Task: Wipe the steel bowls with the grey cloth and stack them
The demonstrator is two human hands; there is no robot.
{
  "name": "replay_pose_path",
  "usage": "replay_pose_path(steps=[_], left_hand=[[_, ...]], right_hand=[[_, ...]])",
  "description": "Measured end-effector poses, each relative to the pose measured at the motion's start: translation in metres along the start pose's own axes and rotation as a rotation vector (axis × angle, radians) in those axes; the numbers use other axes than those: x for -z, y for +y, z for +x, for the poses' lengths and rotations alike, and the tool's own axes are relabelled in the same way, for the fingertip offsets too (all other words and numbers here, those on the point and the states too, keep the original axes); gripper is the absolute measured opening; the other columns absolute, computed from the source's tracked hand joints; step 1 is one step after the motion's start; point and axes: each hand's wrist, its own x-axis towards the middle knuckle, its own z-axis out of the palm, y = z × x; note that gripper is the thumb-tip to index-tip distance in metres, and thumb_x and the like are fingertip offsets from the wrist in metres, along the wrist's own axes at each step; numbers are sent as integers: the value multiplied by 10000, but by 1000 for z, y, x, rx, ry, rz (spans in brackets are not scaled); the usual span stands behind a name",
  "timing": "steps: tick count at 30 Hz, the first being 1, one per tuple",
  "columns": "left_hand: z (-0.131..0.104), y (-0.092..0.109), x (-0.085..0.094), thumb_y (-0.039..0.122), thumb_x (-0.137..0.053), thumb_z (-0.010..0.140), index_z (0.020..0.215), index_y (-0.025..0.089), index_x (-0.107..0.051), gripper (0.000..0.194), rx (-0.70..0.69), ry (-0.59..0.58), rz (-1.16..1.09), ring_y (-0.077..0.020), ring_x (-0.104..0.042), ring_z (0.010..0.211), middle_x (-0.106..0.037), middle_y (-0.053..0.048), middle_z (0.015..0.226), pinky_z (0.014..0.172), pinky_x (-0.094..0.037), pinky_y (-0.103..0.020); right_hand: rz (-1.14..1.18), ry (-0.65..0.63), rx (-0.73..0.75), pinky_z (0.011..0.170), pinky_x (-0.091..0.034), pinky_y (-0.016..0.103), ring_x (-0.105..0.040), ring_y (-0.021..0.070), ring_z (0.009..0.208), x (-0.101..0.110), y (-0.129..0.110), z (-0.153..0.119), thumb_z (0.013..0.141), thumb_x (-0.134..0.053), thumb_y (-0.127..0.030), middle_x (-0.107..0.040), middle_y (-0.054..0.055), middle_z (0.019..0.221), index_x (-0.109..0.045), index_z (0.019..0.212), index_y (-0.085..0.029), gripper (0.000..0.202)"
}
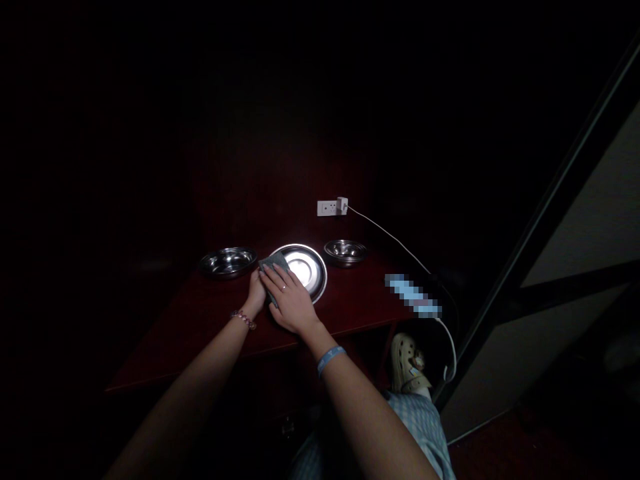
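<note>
A shiny steel plate (316, 272) is tilted up above the dark red table, its bright inner face toward me. My left hand (256, 292) grips the plate's left edge; its fingers are partly hidden behind a grey cloth. The grey cloth (275, 261) lies over the left part of the plate. With fingers stretched out and close together, my right hand (287, 297) presses the cloth against the plate. To the left sits a steel bowl (229, 263), and a small stack of steel bowls (345, 253) stands to the right.
The table (200, 327) has a front edge close to me. On the back wall, a white charger (342, 205) is plugged into a socket (326, 209). Its cable (390, 235) runs down right to a blurred-out phone-like object (413, 295). A clog-clad foot (406, 363) shows below.
</note>
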Motion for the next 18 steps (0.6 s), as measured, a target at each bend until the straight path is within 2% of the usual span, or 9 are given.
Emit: replay_pose_path(steps=[4, 9, 18], left_hand=[[-1, 5, -5, 464, -694, 837, 768, 219, -623, 263, -15, 72, -27, -327, -681, 978, -703, -108, 852, 890, -559, -429], [-1, 10, -7, 602, -695, 826, 816, 212, -680, 390, -48, 85, -32, -291, -694, 1002, -748, -89, 909, 907, -571, -405], [-5, 18, -9, 564, -675, 871, 786, 200, -708, 376, 2, 89, -19, -282, -697, 932, -758, -78, 834, 826, -580, -372]], right_hand=[[32, 31, -47, 1322, -267, 478, -283, 269, 1614, 3, 5, 4, 940, -523, -198, -387, 121, 1707, -396, 1633, -110, 710], [63, 68, -84, 1327, -244, 485, -276, 275, 1616, 7, 12, 5, 937, -524, -207, -357, 117, 1721, -387, 1639, -115, 721], [31, 148, -202, 1303, -278, 503, -293, 291, 1609, 10, 20, -3, 938, -529, -203, -388, 135, 1703, -430, 1616, -114, 690]])
